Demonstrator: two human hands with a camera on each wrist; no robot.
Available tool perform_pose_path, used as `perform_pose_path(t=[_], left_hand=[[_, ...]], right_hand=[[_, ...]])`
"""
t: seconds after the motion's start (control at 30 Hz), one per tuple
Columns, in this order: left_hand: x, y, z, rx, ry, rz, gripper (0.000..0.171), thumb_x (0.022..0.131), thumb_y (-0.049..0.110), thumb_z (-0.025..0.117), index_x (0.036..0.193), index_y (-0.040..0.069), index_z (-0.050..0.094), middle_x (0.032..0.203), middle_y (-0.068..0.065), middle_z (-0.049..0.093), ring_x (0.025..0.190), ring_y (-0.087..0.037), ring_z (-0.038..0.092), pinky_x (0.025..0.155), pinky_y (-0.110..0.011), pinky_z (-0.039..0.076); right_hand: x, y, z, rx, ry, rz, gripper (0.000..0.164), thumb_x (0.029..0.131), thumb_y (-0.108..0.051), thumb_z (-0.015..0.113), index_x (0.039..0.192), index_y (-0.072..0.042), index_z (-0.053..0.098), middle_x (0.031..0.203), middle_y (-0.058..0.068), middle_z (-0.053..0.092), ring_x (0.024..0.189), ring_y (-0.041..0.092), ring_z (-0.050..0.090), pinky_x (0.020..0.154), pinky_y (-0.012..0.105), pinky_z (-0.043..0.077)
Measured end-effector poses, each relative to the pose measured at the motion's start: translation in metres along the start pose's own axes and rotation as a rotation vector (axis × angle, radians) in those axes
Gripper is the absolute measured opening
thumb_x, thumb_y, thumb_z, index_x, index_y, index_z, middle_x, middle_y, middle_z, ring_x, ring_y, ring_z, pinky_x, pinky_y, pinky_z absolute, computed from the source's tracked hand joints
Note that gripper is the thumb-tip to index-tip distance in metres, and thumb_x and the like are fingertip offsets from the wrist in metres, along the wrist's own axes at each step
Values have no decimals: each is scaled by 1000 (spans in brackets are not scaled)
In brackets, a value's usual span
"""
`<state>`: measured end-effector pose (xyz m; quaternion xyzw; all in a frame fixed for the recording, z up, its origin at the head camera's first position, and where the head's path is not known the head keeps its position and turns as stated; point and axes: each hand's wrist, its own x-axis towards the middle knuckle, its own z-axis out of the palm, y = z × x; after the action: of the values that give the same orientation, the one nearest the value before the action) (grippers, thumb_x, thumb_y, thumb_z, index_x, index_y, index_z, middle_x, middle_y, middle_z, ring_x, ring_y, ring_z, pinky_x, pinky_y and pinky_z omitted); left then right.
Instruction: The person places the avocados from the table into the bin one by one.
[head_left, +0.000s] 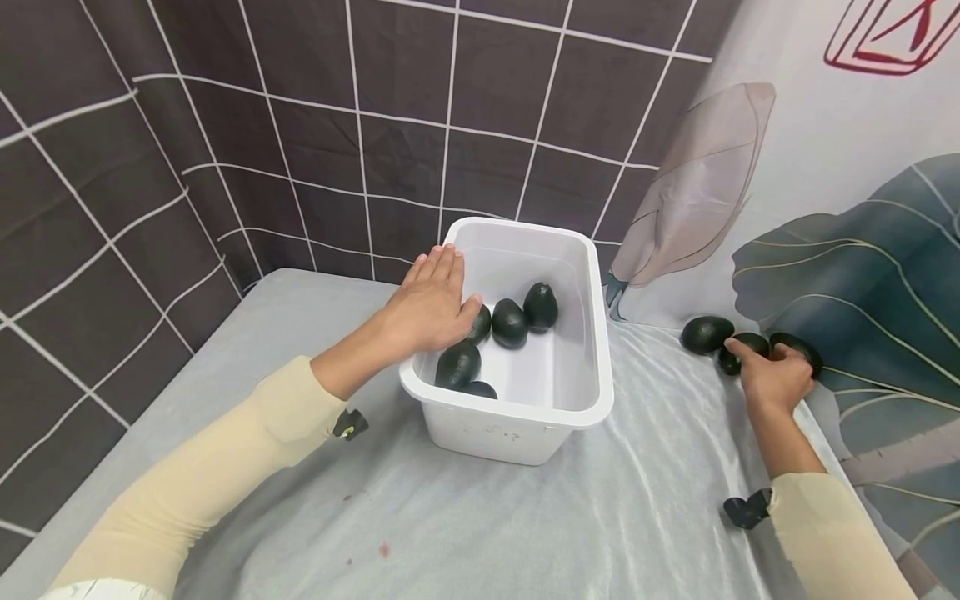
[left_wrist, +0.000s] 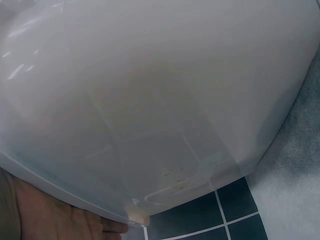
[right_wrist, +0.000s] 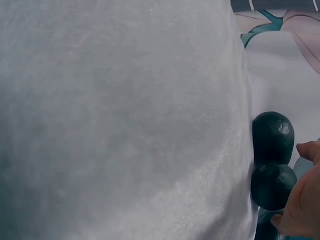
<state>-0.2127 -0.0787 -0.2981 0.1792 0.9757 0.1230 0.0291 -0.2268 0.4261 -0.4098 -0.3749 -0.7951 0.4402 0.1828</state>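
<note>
Several dark avocados [head_left: 510, 323] lie inside a white plastic bin [head_left: 512, 454], mostly toward its left side. My left hand [head_left: 431, 304] lies across the bin's left rim with straight fingers, covering part of one avocado. In the left wrist view the bin's outer wall [left_wrist: 150, 100] fills most of the picture. Far right, my right hand [head_left: 774, 379] is at a row of three avocados, thumb and fingers spread about the middle avocado [head_left: 744, 343]. In the right wrist view a gap shows between a fingertip [right_wrist: 306, 150] and the avocados [right_wrist: 273, 186].
A grey cloth [head_left: 637, 500] covers the table. Behind stands a dark curtain [head_left: 405, 150] with white grid lines. A white printed curtain [head_left: 810, 192] hangs along the right edge, close by the row of avocados.
</note>
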Motion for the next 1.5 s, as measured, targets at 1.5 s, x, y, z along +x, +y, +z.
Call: perform_pose_path(t=[1.5], left_hand=[[0, 1, 0, 9, 4, 4, 82, 118, 43, 33, 177, -9, 11, 189, -27, 3, 179, -42, 0, 147, -54, 2]], right_hand=[[5, 1, -1, 129, 25, 164, 89, 97, -38, 86, 171, -8, 48, 185, 9, 29, 173, 22, 25, 144, 35, 24]])
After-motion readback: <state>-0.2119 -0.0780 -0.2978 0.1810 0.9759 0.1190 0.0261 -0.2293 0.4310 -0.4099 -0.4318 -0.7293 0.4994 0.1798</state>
